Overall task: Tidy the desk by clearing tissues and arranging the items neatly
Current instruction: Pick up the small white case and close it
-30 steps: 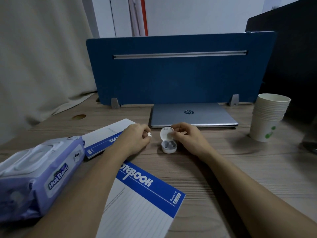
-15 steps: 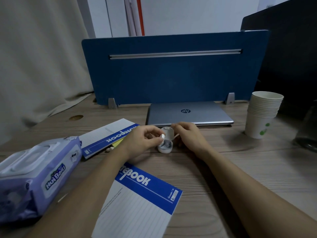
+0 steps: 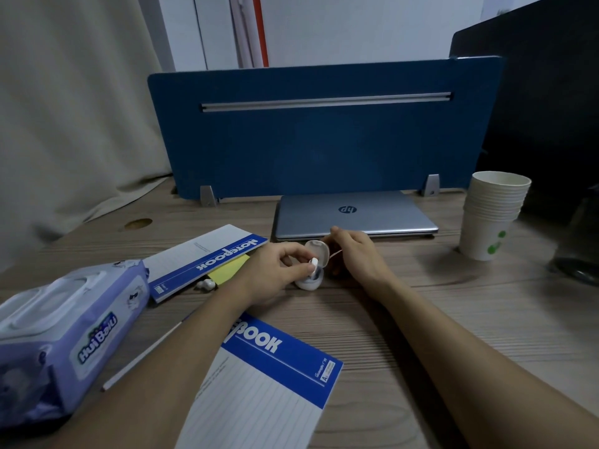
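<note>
A small white earbud case (image 3: 311, 274) stands with its lid up in the middle of the desk. My left hand (image 3: 275, 270) pinches a white earbud (image 3: 313, 262) right over the case's opening. My right hand (image 3: 355, 254) holds the case from its right side, fingers curled behind the lid. A second white earbud (image 3: 206, 284) lies loose on the desk by the far notebook (image 3: 204, 259). A nearer blue-and-white notebook (image 3: 269, 377) lies under my left forearm. A purple wet-wipe pack (image 3: 64, 335) sits at the near left.
A closed silver laptop (image 3: 355, 213) lies behind the case, against a blue divider panel (image 3: 324, 140). A stack of paper cups (image 3: 491, 215) stands at the right. A yellow sticky pad (image 3: 228, 268) peeks from under the far notebook. A thin pencil (image 3: 142, 354) lies beside the pack.
My left hand has carried the earbud rightward to the case's opening. My right hand has stayed on the case. The loose earbud by the far notebook has come into view.
</note>
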Tool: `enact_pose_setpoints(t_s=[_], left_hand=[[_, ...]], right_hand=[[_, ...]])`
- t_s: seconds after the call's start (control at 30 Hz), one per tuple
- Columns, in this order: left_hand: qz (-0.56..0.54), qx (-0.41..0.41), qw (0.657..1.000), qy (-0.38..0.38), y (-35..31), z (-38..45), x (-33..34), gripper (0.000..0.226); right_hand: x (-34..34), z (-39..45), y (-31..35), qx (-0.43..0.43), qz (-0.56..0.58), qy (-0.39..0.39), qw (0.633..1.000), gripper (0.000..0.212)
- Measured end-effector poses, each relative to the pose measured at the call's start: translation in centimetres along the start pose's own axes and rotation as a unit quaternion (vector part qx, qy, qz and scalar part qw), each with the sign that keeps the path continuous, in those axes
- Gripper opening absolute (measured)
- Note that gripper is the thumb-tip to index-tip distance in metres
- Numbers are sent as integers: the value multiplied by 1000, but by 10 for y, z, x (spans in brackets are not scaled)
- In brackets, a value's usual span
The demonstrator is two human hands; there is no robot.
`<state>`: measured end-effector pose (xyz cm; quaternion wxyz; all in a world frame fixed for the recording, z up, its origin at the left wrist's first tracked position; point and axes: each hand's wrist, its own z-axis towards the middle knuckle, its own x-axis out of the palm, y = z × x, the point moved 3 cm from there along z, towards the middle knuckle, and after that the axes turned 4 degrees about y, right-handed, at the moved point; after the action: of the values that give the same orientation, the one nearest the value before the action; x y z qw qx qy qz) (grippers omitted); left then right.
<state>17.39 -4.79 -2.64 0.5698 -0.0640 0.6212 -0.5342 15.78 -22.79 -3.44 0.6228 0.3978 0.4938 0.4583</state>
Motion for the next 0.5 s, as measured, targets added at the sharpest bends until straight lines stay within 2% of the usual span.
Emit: enact_pose_setpoints(t_s=[0.3,0.5], left_hand=[[42,-3,999,21,1,-4,-8,20],[60,-35,996,-58,1,-24,-55,16]], right_hand=[[1,3,-3,7,8,-4,1000,50],[2,2,-4,6,-17,1,1000,51]])
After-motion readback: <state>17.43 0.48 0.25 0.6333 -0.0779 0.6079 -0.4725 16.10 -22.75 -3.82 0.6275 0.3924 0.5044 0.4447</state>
